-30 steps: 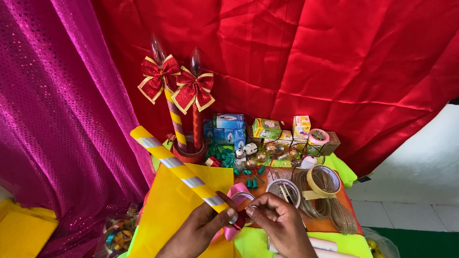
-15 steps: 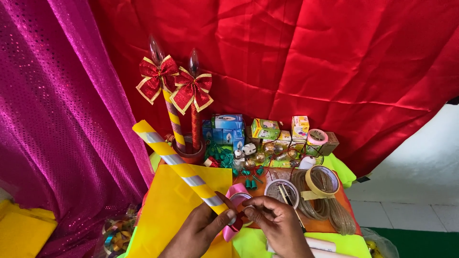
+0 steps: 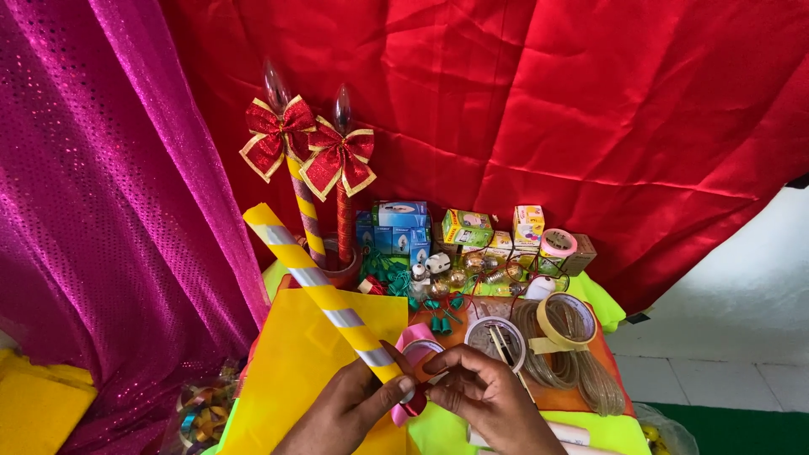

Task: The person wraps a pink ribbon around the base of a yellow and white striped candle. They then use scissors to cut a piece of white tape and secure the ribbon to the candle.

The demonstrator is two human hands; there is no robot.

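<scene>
Silver spirals already cover the yellow tube (image 3: pixel 316 286); left hand (image 3: pixel 350 404) grips its near end, right hand (image 3: pixel 484 396) pinches red ribbon (image 3: pixel 413 406) there, not yet wound.

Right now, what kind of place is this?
Probably a home craft corner for making decorations. Red cloth hangs behind a table crowded with tape rolls, small bulb boxes and two bow-tied candle lamps.

Counts on the craft table

Two hands (image 3: pixel 421 400), one striped tube (image 3: pixel 324 299), two bow-topped candle lamps (image 3: pixel 337 160) at 11 o'clock, two red bows, one yellow paper sheet (image 3: pixel 295 371), one masking tape roll (image 3: pixel 566 320) at 2 o'clock, one pink tape roll (image 3: pixel 558 244)
</scene>
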